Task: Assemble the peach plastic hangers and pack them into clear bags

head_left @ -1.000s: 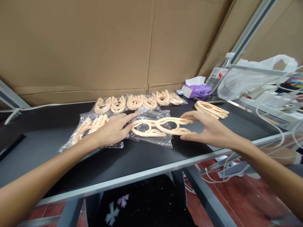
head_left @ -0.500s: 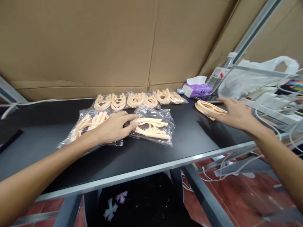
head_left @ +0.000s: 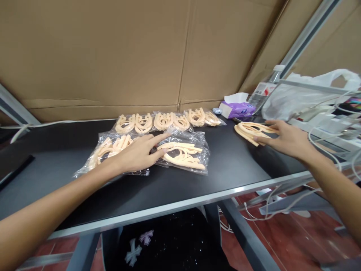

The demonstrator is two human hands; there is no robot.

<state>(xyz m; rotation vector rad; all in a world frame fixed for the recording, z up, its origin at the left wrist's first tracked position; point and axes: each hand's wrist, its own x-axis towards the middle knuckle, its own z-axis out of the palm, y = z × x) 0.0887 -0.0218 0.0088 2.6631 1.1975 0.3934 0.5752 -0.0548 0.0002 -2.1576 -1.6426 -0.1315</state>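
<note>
My left hand (head_left: 138,152) lies flat with fingers stretched on the mouth of a clear plastic bag (head_left: 183,152) that holds peach-coloured plastic loop pieces, in the middle of the black table (head_left: 197,184). My right hand (head_left: 284,139) is at the table's right side. Its thumb and fingers close round the near end of a loose stack of the same peach pieces (head_left: 248,130).
A second filled bag (head_left: 109,148) lies under my left wrist. A row of filled bags (head_left: 166,121) runs along the back by the cardboard wall. A purple tissue pack (head_left: 238,109), a water bottle (head_left: 263,90), a white plastic bag (head_left: 304,94) and cables crowd the right.
My right hand left the bag, where peach pieces now lie inside, and moved right to the loose stack, closing on its end. My left hand stayed on the bag.
</note>
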